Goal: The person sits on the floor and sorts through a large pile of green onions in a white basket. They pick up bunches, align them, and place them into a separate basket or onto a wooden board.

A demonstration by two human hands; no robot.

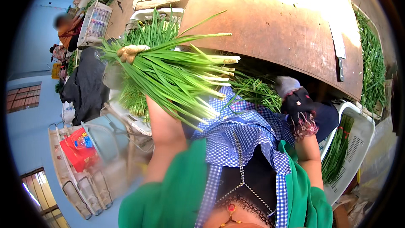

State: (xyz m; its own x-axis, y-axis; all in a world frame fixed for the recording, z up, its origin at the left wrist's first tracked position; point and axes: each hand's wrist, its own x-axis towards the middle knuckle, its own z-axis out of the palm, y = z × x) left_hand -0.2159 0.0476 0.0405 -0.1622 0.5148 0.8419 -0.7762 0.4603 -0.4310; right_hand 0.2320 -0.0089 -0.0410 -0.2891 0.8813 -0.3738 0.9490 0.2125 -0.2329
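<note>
A bunch of garlic chives [171, 72], green leaves with pale stem ends pointing right, is held up by my left hand [131, 53], its fingers wrapped round the leaves. My right hand [286, 87], in a greyish glove below a dark patterned sleeve cover, is near the front edge of the wooden table [269, 31]; its fingers are too blurred to tell their pose. Loose green leaves [258, 91] lie just left of it, below the table edge. A cleaver with a black handle [339, 53] rests on the table's right part.
White plastic crates of greens stand left [145, 128] and right [360, 145], the right one holding a bundle tied in red. More cut greens [370, 63] lie beyond the table's right edge. A pale blue bucket [107, 136] is at left. Another person [66, 34] sits far left.
</note>
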